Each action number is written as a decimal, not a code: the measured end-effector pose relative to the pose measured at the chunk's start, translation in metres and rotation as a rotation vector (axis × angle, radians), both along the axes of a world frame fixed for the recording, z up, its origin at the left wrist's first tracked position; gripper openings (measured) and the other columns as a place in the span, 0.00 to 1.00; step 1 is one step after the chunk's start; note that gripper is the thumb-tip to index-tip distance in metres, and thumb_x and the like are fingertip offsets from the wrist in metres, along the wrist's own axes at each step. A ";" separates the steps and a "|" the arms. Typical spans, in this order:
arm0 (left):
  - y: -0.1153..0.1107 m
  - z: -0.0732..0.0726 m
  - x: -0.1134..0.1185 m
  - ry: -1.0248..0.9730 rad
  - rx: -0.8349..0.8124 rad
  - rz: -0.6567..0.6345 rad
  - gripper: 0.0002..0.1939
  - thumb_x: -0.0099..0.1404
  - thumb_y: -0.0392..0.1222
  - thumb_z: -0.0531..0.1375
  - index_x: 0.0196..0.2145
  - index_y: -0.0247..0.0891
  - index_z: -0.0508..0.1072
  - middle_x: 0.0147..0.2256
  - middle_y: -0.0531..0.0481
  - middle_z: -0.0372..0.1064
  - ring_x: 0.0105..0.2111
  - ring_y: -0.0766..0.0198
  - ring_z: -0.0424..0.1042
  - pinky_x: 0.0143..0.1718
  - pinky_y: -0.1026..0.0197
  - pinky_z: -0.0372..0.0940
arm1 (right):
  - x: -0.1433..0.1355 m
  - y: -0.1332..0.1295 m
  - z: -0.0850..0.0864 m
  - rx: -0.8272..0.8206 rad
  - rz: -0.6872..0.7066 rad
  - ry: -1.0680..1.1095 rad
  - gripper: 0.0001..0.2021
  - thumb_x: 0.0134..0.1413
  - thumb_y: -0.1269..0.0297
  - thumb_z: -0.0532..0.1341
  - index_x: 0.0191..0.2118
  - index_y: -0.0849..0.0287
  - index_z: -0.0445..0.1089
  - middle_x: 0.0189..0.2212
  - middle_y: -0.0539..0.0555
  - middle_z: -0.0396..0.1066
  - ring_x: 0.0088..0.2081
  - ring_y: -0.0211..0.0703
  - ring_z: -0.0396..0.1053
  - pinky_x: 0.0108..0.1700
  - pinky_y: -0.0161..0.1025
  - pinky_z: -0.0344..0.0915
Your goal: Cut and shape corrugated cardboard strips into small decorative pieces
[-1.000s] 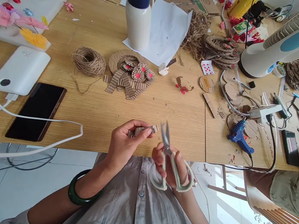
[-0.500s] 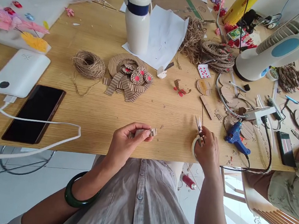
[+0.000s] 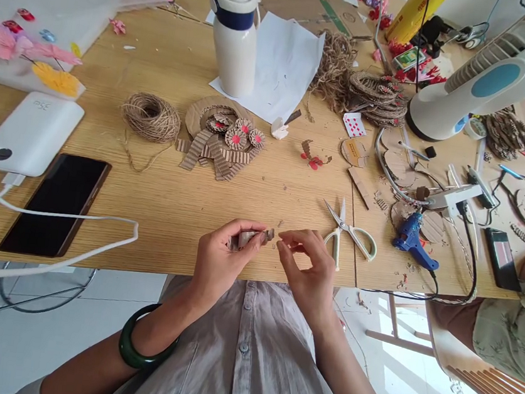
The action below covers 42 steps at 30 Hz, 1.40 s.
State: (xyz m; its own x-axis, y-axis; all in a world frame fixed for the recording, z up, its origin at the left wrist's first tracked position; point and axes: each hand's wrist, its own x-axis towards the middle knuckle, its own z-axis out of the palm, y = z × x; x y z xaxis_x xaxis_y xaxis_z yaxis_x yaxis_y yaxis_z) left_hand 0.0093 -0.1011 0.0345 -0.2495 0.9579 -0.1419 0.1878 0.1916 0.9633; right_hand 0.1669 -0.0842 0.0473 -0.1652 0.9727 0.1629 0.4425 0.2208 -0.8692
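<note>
The two hands meet over the near edge of the desk (image 3: 156, 210). The left hand (image 3: 225, 250) pinches a small corrugated cardboard piece (image 3: 268, 235) between thumb and fingers, one end poking out toward the right hand (image 3: 308, 262). That hand's thumb and forefinger curve almost together just beside this end; whether they grip anything, I cannot tell. Just right of it lie scissors (image 3: 342, 226), blades apart. Farther off, strips and red-centred rosettes (image 3: 236, 138) rest by a cardboard ring (image 3: 196, 117), beside a twine coil (image 3: 151, 129). Beyond stands a white bottle (image 3: 233, 58) on paper (image 3: 287, 67).
</note>
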 end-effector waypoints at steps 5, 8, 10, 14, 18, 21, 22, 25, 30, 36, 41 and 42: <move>-0.004 0.005 0.002 0.121 0.075 -0.031 0.06 0.63 0.40 0.63 0.37 0.41 0.79 0.32 0.53 0.79 0.30 0.67 0.74 0.32 0.67 0.66 | -0.012 -0.001 -0.001 -0.095 0.003 0.026 0.02 0.59 0.65 0.64 0.37 0.53 0.74 0.31 0.52 0.73 0.37 0.44 0.67 0.33 0.39 0.70; -0.006 0.005 0.002 0.158 0.111 -0.037 0.06 0.63 0.39 0.62 0.37 0.41 0.79 0.34 0.52 0.80 0.31 0.66 0.74 0.34 0.67 0.66 | -0.013 -0.001 -0.003 -0.079 -0.011 0.033 0.03 0.59 0.66 0.63 0.35 0.53 0.74 0.30 0.52 0.73 0.36 0.44 0.67 0.32 0.39 0.70; -0.007 0.005 0.002 0.168 0.125 -0.045 0.05 0.63 0.39 0.63 0.37 0.41 0.79 0.33 0.52 0.80 0.32 0.66 0.74 0.34 0.66 0.66 | -0.013 -0.002 -0.004 -0.051 -0.024 0.033 0.06 0.60 0.66 0.62 0.32 0.53 0.74 0.28 0.52 0.73 0.34 0.44 0.67 0.33 0.40 0.69; -0.008 0.002 0.000 0.136 0.107 -0.059 0.05 0.63 0.41 0.63 0.37 0.41 0.79 0.33 0.52 0.79 0.31 0.66 0.74 0.34 0.66 0.66 | -0.011 0.002 -0.009 -0.163 -0.009 0.134 0.07 0.59 0.63 0.62 0.30 0.54 0.74 0.27 0.51 0.73 0.31 0.42 0.67 0.34 0.41 0.69; -0.007 0.000 -0.003 0.029 0.015 -0.066 0.07 0.62 0.44 0.64 0.36 0.40 0.79 0.31 0.52 0.79 0.27 0.67 0.72 0.29 0.66 0.64 | -0.007 0.011 -0.019 -0.467 -0.003 0.415 0.10 0.52 0.57 0.67 0.28 0.57 0.74 0.26 0.51 0.73 0.28 0.39 0.68 0.30 0.37 0.69; -0.006 -0.002 -0.003 -0.100 -0.044 -0.054 0.08 0.61 0.45 0.66 0.35 0.40 0.80 0.31 0.52 0.78 0.29 0.65 0.76 0.29 0.66 0.65 | -0.004 0.018 -0.026 -0.508 -0.077 0.484 0.12 0.48 0.55 0.70 0.28 0.58 0.74 0.24 0.49 0.70 0.25 0.37 0.66 0.28 0.36 0.68; -0.005 -0.003 -0.003 -0.159 -0.061 -0.046 0.08 0.61 0.46 0.66 0.35 0.39 0.79 0.31 0.51 0.78 0.30 0.63 0.77 0.29 0.66 0.66 | -0.002 0.020 -0.028 -0.493 -0.117 0.475 0.12 0.48 0.54 0.70 0.28 0.58 0.73 0.23 0.49 0.69 0.24 0.36 0.65 0.28 0.35 0.67; -0.003 -0.004 -0.003 -0.303 -0.112 -0.016 0.10 0.60 0.47 0.67 0.35 0.38 0.79 0.32 0.50 0.78 0.32 0.60 0.80 0.32 0.65 0.68 | 0.002 0.023 -0.033 -0.414 -0.233 0.378 0.17 0.52 0.52 0.67 0.23 0.59 0.70 0.18 0.47 0.64 0.21 0.34 0.60 0.26 0.34 0.62; -0.002 -0.003 -0.004 -0.231 -0.098 -0.007 0.10 0.60 0.47 0.66 0.36 0.39 0.79 0.31 0.50 0.78 0.32 0.60 0.80 0.31 0.65 0.68 | 0.000 0.019 -0.027 -0.556 -0.063 0.502 0.16 0.51 0.51 0.68 0.39 0.57 0.74 0.33 0.51 0.71 0.30 0.38 0.68 0.29 0.34 0.68; -0.003 0.000 -0.005 0.021 -0.031 -0.059 0.09 0.64 0.47 0.63 0.36 0.40 0.79 0.27 0.52 0.76 0.28 0.64 0.74 0.27 0.65 0.63 | -0.010 0.012 -0.019 -0.630 0.061 0.553 0.13 0.46 0.54 0.72 0.31 0.58 0.74 0.27 0.50 0.73 0.29 0.38 0.69 0.31 0.35 0.69; -0.001 -0.004 -0.007 0.048 0.021 -0.063 0.10 0.66 0.47 0.61 0.40 0.40 0.78 0.34 0.49 0.78 0.33 0.62 0.76 0.34 0.63 0.68 | -0.009 0.013 -0.023 -0.737 -0.036 0.713 0.12 0.44 0.55 0.73 0.28 0.58 0.76 0.25 0.49 0.72 0.27 0.37 0.68 0.30 0.35 0.70; -0.001 -0.005 -0.008 0.098 0.085 -0.046 0.09 0.66 0.46 0.61 0.40 0.41 0.78 0.39 0.48 0.78 0.38 0.60 0.76 0.39 0.62 0.69 | -0.008 0.013 -0.023 -0.755 -0.058 0.736 0.12 0.43 0.55 0.73 0.28 0.58 0.76 0.25 0.48 0.72 0.27 0.36 0.68 0.30 0.35 0.70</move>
State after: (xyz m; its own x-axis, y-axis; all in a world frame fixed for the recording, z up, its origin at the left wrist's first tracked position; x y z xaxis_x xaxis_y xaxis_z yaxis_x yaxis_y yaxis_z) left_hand 0.0013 -0.1019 0.0299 -0.2136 0.9762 -0.0369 0.2889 0.0992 0.9522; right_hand 0.1588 -0.0712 0.0238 -0.2216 0.8667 -0.4468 -0.2569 -0.4939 -0.8307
